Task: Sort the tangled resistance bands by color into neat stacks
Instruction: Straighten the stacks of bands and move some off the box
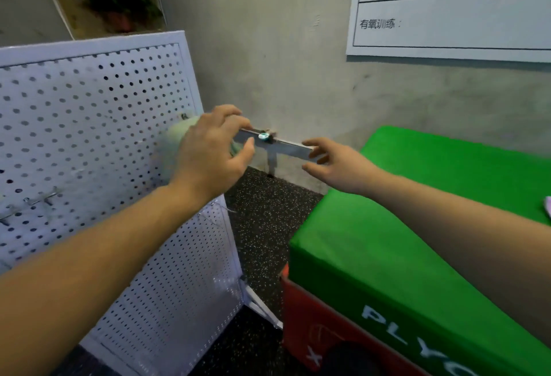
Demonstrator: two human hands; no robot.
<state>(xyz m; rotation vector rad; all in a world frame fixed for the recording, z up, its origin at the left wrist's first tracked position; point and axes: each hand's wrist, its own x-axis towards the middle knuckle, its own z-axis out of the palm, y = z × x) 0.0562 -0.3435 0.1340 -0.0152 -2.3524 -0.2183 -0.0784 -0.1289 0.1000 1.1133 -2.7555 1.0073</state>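
A pale green resistance band (176,137) shows as a blur against the white pegboard (89,125), partly hidden behind my left hand (211,155). That hand is curled around the band, and a sliver of green shows under its fingers. My right hand (337,164) hovers about a hand's width to the right with fingers spread and nothing in it. It is level with a grey metal wall bracket (286,147). A small pink edge, possibly another band (547,205), lies on the green box at the far right.
A green-topped plyo box (417,241) with a red side stands at the right. The pegboard stand leans at the left, with metal hooks (38,201). Speckled black rubber floor (262,226) lies between them. A concrete wall with a whiteboard (462,17) is behind.
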